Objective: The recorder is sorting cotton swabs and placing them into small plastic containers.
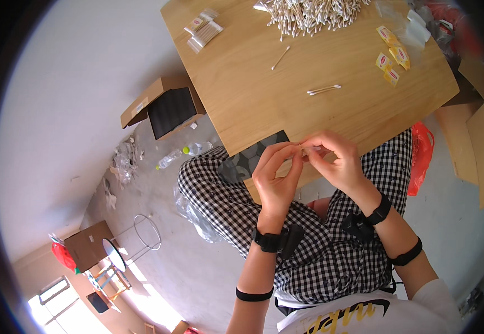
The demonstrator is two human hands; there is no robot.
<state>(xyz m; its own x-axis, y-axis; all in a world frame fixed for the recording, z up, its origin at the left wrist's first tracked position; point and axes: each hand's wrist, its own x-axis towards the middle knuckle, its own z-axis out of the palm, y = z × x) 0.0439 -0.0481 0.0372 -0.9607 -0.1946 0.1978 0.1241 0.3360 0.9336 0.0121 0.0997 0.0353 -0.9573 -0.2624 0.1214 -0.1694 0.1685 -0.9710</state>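
Observation:
My left hand (275, 173) and my right hand (338, 161) meet over the near edge of the wooden table (242, 83). Thumbs and fingertips of both are pinched together around something small and pale, mostly hidden by the fingers. Beyond them lies a small bunch of cotton swabs (324, 89), and farther off a single cotton swab (280, 58). A large heap of cotton swabs (317, 15) covers the far part of the table. Several yellow cards (399, 57) are scattered at the right.
Filled clear packets (204, 36) lie at the far left of the table; clear plastic bags (417, 29) are at the far right. A dark patterned sheet (253, 156) covers the near corner. Cardboard boxes (155, 103), bottles (169, 159) and a red plastic bag (421, 158) surround the table.

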